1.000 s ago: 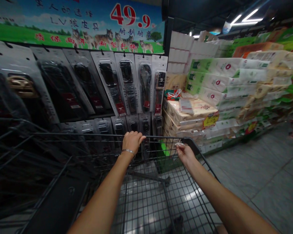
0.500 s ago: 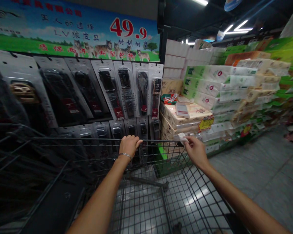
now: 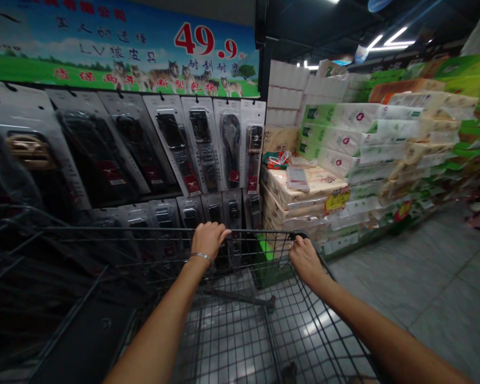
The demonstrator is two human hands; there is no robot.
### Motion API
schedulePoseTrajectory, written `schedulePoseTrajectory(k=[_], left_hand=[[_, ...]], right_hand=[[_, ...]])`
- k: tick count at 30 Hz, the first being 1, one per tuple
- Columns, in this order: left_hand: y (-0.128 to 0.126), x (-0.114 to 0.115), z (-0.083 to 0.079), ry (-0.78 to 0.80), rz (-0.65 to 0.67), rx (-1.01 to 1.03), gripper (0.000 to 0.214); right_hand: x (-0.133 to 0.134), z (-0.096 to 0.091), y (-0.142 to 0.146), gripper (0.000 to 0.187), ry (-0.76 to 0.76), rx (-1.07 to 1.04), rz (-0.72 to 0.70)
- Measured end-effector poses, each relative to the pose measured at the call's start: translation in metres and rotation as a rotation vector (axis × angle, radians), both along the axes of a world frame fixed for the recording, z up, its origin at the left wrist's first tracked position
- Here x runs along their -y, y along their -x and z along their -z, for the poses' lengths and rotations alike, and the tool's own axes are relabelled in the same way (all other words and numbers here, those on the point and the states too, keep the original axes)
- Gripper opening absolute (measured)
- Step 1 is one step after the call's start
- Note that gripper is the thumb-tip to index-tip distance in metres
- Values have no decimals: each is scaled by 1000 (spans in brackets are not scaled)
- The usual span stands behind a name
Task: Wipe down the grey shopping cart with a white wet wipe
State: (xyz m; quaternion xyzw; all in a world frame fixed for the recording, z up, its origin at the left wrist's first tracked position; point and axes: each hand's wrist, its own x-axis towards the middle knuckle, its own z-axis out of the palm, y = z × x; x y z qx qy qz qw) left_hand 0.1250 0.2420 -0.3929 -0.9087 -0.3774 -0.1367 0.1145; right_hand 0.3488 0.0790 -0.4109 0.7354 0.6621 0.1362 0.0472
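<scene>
My left hand [image 3: 208, 240], with a bracelet at the wrist, is closed over the rim of a dark wire shopping cart [image 3: 240, 314]. The fingers wrap over the bar and the thumb points right. At the cart's right corner, my right hand [image 3: 304, 258] is closed, its curled fingers against the rim. The white tissue seen in it a moment ago is hidden now, apparently inside the fingers. Through the wire bottom of the basket I see the floor and the cart's lower frame.
Packaged belts [image 3: 202, 138] hang ahead under a price banner [image 3: 152, 48]. Wrapped tissue packs [image 3: 304, 186] are stacked beyond the cart's right corner, with taller stacks [image 3: 356, 120] behind. Grey floor tiles [image 3: 432, 277] stretch to the right.
My right hand has moved down and slightly left onto the cart's corner; the white tissue it pinched has gone out of sight. My left hand stays on the rim.
</scene>
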Motion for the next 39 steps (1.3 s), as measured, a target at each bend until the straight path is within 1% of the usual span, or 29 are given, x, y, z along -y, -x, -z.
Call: schedulePoseTrajectory(k=[2,5,8,10,12,17,21,25,30,35,39], left_hand=[[0,0,-1,-2,5,1,42],[1,0,-1,-8,0,-3,42],[0,0,-1,-1,-2,0,42],[0,0,0,9,0,1,42],[0,-1,0,18,3,0,42],[2,-3,1,18,11,0,40],[4,-4,0,17,30,0,40],[8,-2,-2,22,31,2,38],[15,0,-3,37,47,19,38],[19,2,-3,34,52,6,39],[20,5,-3,24,25,-43,37]], right_hand=[[4,-2,2,24,6,-40,-14],[12,-14,2,22,-21,-71,-40],[16,-29,-2,18,-62,8,-44],[15,-34,-6,20,-73,58,-42],[11,-33,-9,21,-58,70,-39],[1,-19,-9,22,-45,20,-30],[5,-15,-8,21,-27,-59,-55],[15,-19,-8,21,0,-116,-58],[26,-26,-9,25,-121,-342,-2],[31,-24,-10,29,-193,-536,-32],[35,-20,-10,29,-265,-604,-50]])
